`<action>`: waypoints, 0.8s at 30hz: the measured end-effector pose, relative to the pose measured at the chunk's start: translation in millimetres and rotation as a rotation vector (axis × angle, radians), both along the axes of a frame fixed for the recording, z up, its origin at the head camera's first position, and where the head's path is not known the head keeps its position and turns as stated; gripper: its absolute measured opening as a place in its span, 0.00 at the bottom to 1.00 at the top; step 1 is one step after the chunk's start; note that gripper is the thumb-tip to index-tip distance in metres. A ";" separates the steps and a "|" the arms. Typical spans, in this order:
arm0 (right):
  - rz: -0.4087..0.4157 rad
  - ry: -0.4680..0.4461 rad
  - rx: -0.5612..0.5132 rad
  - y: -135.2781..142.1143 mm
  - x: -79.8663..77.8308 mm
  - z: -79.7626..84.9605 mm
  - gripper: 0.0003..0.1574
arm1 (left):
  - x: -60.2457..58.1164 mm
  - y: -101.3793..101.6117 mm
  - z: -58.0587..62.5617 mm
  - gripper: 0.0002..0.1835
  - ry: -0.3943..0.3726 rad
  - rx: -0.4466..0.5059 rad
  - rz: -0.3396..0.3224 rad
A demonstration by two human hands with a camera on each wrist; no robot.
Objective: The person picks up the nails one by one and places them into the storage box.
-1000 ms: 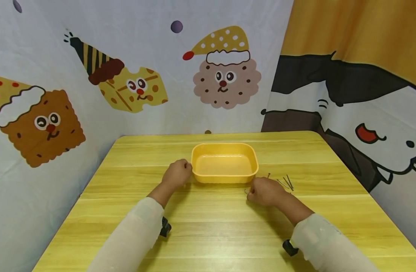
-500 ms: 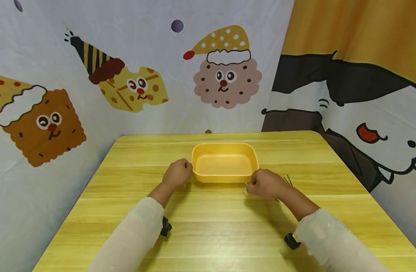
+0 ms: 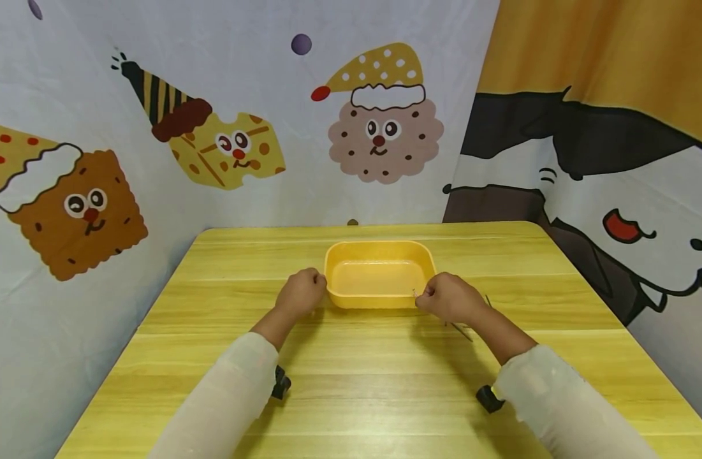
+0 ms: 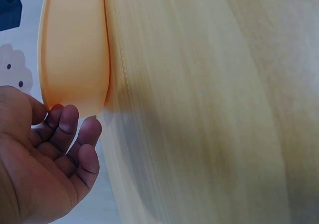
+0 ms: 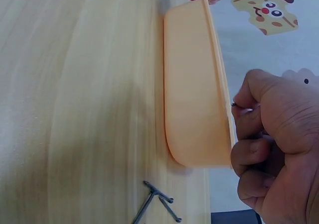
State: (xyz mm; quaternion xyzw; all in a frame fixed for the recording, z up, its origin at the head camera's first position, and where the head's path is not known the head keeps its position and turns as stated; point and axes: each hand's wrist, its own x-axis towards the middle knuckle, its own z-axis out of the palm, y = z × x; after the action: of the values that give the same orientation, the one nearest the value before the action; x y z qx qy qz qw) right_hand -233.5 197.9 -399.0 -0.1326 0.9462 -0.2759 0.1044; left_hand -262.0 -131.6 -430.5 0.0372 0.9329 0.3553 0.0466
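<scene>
A shallow yellow plastic basin (image 3: 379,302) stands on the wooden table with nothing visible inside it. My left hand (image 3: 301,292) pinches its left rim between thumb and forefinger, the other fingers curled loosely beside the wall (image 4: 75,50). At the near right corner, my right hand (image 3: 451,298) is raised to rim height, thumb and forefinger pinching a thin nail (image 3: 414,293). Only the nail's small dark end (image 5: 233,104) shows in the right wrist view; the fingers cover the rest. Several loose nails (image 5: 152,196) lie on the table below the right hand, partly hidden by it in the head view.
The light wooden table (image 3: 356,389) has its far edge just behind the basin. A printed cloth backdrop (image 3: 305,191) with cartoon food figures hangs behind and to the left of the table, and a cartoon animal (image 3: 614,191) shows at the right.
My right hand has risen from the tabletop to the basin's near right rim, carrying a nail. My left hand stays at the left rim.
</scene>
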 end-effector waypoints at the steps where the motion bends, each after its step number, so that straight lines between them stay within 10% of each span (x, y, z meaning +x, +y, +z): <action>1: -0.011 0.007 -0.003 0.1 -0.9 1.3 0.28 | -0.2 0.0 -0.1 0.19 0.001 -0.002 0.000; 24: -0.249 -0.060 0.020 -12.7 -35.5 6.2 0.31 | -0.2 2.6 0.3 0.19 0.020 -0.025 0.011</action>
State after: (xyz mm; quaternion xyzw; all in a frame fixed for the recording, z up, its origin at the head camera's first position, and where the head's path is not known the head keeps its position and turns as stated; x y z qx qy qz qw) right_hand -269.0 185.1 -392.8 -0.0049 0.9546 -0.2812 0.0988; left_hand -262.2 -129.0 -430.2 0.0351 0.9379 0.3432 0.0358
